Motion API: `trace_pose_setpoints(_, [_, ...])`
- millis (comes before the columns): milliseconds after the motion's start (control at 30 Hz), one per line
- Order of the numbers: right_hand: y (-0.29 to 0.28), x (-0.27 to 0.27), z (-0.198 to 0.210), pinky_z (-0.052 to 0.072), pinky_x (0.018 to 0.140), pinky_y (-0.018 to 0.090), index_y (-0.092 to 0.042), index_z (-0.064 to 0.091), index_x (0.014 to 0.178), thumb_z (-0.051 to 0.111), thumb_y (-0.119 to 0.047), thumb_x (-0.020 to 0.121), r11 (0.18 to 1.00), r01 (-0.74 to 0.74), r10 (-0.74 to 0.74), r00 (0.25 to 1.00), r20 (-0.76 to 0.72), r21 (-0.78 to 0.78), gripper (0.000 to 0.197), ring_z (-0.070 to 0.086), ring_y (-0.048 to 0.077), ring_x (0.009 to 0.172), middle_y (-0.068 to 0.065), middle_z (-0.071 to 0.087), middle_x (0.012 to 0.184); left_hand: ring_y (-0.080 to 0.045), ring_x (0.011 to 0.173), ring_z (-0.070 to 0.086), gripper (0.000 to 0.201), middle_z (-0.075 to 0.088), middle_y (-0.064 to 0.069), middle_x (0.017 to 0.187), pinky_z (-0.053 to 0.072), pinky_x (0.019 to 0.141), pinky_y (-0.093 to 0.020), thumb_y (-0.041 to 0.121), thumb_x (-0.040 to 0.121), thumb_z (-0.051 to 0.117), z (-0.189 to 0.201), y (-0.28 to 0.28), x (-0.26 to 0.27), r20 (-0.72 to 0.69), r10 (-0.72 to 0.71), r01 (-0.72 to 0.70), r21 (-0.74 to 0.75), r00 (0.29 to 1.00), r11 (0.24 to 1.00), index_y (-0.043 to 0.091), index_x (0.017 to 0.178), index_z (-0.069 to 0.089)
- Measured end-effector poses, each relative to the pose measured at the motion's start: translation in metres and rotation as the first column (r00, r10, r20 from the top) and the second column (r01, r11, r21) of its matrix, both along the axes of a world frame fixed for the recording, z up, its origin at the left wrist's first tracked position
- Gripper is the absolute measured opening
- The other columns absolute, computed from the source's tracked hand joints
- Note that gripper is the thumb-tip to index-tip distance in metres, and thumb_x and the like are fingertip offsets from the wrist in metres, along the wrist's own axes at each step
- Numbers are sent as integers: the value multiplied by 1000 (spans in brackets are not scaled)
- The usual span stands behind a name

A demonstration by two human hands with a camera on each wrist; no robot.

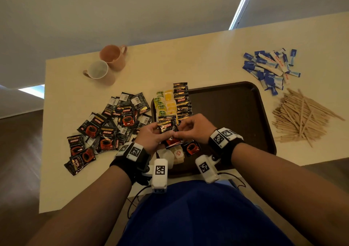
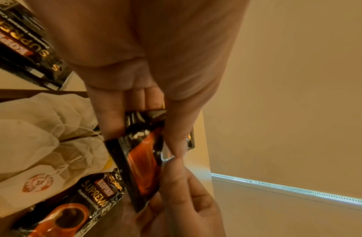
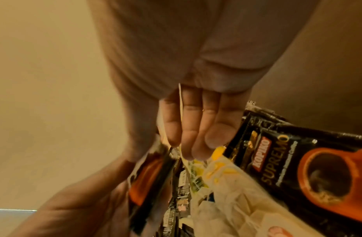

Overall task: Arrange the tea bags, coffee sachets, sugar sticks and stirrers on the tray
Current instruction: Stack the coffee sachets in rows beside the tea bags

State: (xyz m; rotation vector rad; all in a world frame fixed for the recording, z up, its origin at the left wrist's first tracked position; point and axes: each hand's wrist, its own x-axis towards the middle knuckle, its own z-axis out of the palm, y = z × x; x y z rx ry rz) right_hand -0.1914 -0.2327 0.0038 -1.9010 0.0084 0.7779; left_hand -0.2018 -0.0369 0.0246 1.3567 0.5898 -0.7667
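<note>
From up top I see both my left hand [image 1: 151, 134] and right hand [image 1: 194, 128] pinching one coffee sachet [image 1: 168, 130]; only wrist views show tea bags [image 2: 34, 144] underneath.

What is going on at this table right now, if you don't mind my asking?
A person is sorting drink supplies onto a brown tray. Both the left hand and the right hand hold a coffee sachet above it. Tea bags and a row of sachets already lie on the tray. Loose sachets, sugar sticks and stirrers wait on the table.
</note>
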Motion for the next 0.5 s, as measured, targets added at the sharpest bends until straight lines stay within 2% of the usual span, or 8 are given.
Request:
trace_pose_setpoints(100, [0,0,0,57,63,26,-12,69,90,80,-19,80,993,103,-97,991,-89,56,17,69,14,66,3,73,80,-31,106,69,32,70,-16,118,60,75,-39,-4,93,58,-1,2,2,-35,22,-26,-100,999,995,6,123,61])
trace_pose_setpoints(200, [-6,0,-1,57,63,26,-9,69,92,79,-17,80,980,175,-158,974,-163,94,17,68,16,66,5,73,80,-30,104,70,44,70,-18,117,61,73,-33,-17,92,46,-2,4,0,-16,-25,22,-153,1000,988,6,128,58])
trace_pose_setpoints(367, [-9,-1,-3,52,58,27,-6,68,93,80,-17,78,958,248,-207,946,-249,143,22,60,14,57,1,70,68,-25,98,73,44,74,-14,110,59,68,-26,-18,90,51,-2,2,-3,55,-75,79,-87,996,993,7,126,59])
trace_pose_setpoints(500, [-8,-1,0,50,55,26,-4,66,92,79,-14,78,934,298,-218,912,-348,197,22,58,13,54,0,68,67,-26,99,73,40,74,-13,110,60,69,-26,-14,89,58,0,3,-1,131,-129,131,-6,983,991,9,122,62])
